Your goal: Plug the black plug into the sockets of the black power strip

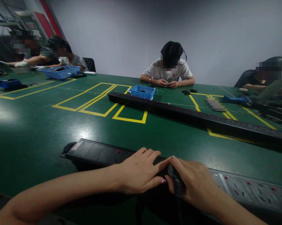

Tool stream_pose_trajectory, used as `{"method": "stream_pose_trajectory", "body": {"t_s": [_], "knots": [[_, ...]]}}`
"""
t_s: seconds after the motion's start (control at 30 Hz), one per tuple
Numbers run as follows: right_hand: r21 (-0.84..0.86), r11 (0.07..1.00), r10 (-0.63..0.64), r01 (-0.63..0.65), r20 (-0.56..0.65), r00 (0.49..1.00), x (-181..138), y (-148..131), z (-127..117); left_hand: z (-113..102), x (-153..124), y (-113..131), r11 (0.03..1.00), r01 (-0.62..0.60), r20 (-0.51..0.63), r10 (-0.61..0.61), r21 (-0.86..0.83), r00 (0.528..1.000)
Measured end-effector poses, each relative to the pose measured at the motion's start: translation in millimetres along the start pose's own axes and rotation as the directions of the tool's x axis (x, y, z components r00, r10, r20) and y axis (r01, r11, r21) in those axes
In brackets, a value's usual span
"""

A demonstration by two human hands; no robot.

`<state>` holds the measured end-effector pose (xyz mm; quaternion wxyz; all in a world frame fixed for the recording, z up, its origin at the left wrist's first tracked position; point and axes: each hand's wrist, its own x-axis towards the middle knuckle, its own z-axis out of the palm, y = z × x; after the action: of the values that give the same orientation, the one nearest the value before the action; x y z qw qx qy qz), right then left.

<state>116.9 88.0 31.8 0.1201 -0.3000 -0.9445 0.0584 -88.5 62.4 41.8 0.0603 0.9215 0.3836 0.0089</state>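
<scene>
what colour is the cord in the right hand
The cord is black; head view shows it.

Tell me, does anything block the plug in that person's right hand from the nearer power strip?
Nothing visible does. The right hand holds the black plug close to the near power strip. The left hand lies on the strip just beside it. I can't tell whether plug and strip touch.

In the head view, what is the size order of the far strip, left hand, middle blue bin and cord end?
Far strip
Left hand
Middle blue bin, cord end: unsure; they look similar, and the cord end is nearer.
</scene>
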Motion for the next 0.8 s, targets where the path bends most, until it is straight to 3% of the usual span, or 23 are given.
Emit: {"method": "stream_pose_trajectory", "body": {"t_s": [0.8], "knots": [[0.005,1.000,0.017,-0.017,0.009,1.000,-0.4,0.4,1.8,3.3,0.0,0.4,1.000,0.017,-0.061,-0.018,-0.010,0.998]]}}
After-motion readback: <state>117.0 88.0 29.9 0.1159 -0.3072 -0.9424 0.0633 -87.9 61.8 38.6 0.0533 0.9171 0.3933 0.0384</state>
